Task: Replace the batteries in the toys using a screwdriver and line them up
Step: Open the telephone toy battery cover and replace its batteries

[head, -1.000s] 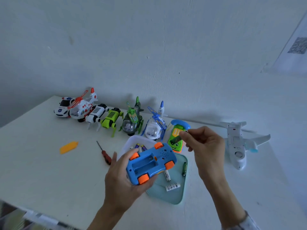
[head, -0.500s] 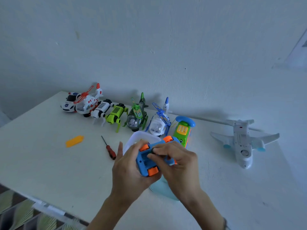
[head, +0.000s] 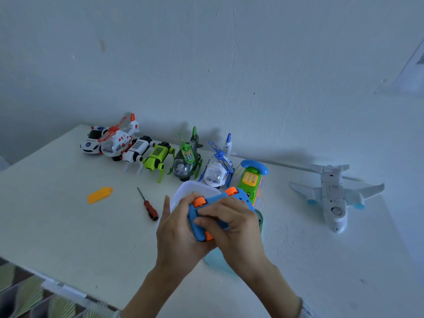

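Observation:
A blue toy car (head: 238, 199) with orange wheels is held upside down above the table. My left hand (head: 177, 230) grips it from the left and below. My right hand (head: 234, 223) lies over its underside, fingers curled onto the battery compartment; what they hold is hidden. A red-handled screwdriver (head: 148, 204) lies on the table left of my hands. An orange battery cover (head: 99, 195) lies further left. Toys stand in a row along the wall, from a police car (head: 91, 141) to a green toy phone (head: 251, 180).
A white container (head: 190, 189) and a teal tray (head: 260, 216) sit partly hidden under my hands. A white toy airplane (head: 332, 196) lies upside down at the right. The table's front edge (head: 57, 283) runs close at the lower left. The wall stands behind the toys.
My right hand came down from beside the toy phone onto the underside of the blue car with a battery it pinched. The camera view shifted slightly.

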### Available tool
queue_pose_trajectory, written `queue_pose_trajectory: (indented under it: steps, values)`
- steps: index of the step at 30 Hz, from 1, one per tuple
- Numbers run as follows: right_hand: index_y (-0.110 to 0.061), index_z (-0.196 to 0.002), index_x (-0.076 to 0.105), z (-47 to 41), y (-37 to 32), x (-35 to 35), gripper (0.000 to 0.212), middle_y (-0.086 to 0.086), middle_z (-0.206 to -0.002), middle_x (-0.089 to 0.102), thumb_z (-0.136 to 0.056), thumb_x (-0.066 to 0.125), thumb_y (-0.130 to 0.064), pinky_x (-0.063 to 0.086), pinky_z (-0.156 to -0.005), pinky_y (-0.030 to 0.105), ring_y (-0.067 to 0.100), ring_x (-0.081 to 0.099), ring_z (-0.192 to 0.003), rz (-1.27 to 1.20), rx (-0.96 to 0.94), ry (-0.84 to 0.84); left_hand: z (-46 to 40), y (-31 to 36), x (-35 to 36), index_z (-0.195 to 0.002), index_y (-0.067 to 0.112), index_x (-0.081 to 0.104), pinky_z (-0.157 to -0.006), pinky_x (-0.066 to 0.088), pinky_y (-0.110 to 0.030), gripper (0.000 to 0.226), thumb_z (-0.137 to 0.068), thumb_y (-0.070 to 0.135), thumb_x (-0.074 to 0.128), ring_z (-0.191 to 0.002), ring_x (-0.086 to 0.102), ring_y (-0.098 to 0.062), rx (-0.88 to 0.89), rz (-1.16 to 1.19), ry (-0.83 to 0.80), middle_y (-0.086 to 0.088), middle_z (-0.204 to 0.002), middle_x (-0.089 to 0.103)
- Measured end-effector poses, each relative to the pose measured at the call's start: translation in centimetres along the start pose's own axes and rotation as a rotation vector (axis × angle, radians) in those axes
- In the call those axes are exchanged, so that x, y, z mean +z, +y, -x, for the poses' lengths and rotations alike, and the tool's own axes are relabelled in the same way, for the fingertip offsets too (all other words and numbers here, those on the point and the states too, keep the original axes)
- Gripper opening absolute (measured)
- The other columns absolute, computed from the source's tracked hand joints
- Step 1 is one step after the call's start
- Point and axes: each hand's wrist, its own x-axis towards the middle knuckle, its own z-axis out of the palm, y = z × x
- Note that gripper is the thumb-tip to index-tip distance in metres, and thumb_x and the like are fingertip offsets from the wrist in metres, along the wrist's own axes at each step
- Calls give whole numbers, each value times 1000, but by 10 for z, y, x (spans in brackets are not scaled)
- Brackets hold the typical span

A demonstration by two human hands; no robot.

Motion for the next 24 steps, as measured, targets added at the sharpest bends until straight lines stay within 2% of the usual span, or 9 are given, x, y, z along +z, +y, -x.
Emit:
queue_pose_trajectory:
  steps: [2,5,8,11,14,17,19,21,24]
  values:
    - [-37,-94,66,-3,-2,-2,29,-17,-93,63,-67,70,-47,37,-87,33,2,50,-92,103,119,84,1,-2,3,-110,23,49,-115,19,-37,65,-57,55,67,-87,59,-6,15,13,-30,25,-92,56]
    - [-46,-108,60,-9,0,-8,74,-16,-126,44,-42,62,-78,27,-91,27,5,37,-113,311,401,68,3,-9,7,-112,17,54,-117,16,-38,72,-55,56,73,-89,58,-2,5,12,-54,25,-92,58]
    - [-47,-117,54,-13,10,-16,97,-17,-129,39,-27,66,-83,36,-98,32,8,40,-118,206,612,-72,2,-9,9,-109,13,58,-120,11,-36,70,-56,56,72,-84,59,-3,-6,-24,-59,18,-88,64]
    - [-41,-105,61,-15,19,-18,77,-12,-111,48,-35,89,-57,52,-87,30,10,55,-105,-57,687,-83,2,-9,10,-110,19,54,-120,12,-45,68,-59,60,71,-85,60,-3,14,-55,-77,15,-89,66]
    - [-37,-88,64,-13,26,-17,58,-4,-108,50,-39,95,-40,55,-79,28,12,57,-98,-118,688,-55,4,-9,12,-112,25,51,-121,5,-38,69,-57,62,71,-87,60,0,-3,-52,-103,20,-88,64]
    - [-32,-83,64,-11,32,-14,54,2,-105,54,-39,96,-36,56,-76,33,17,60,-91,-161,683,-18,6,-10,13,-113,28,49,-121,3,-34,71,-56,62,72,-91,59,1,-4,-42,-111,28,-92,56]
    - [-35,-86,65,-11,36,-14,57,3,-103,58,-38,94,-40,57,-75,33,18,61,-89,-168,697,-40,8,-14,13,-114,25,51,-121,4,-34,72,-56,62,73,-90,59,0,-11,-51,-112,27,-91,57]
    - [-36,-99,65,-13,40,-20,58,1,-100,63,-49,94,-32,56,-73,28,13,64,-86,-225,702,-77,8,-16,12,-112,24,54,-121,4,-34,71,-55,60,74,-85,60,-1,-37,-65,-97,23,-89,62]
    - [-24,-119,60,-19,54,-38,56,2,-100,67,-67,79,-29,51,-67,21,10,65,-83,-356,786,31,6,-19,7,-110,30,51,-120,8,-37,69,-53,61,73,-83,59,-2,-64,-83,-49,22,-88,65]
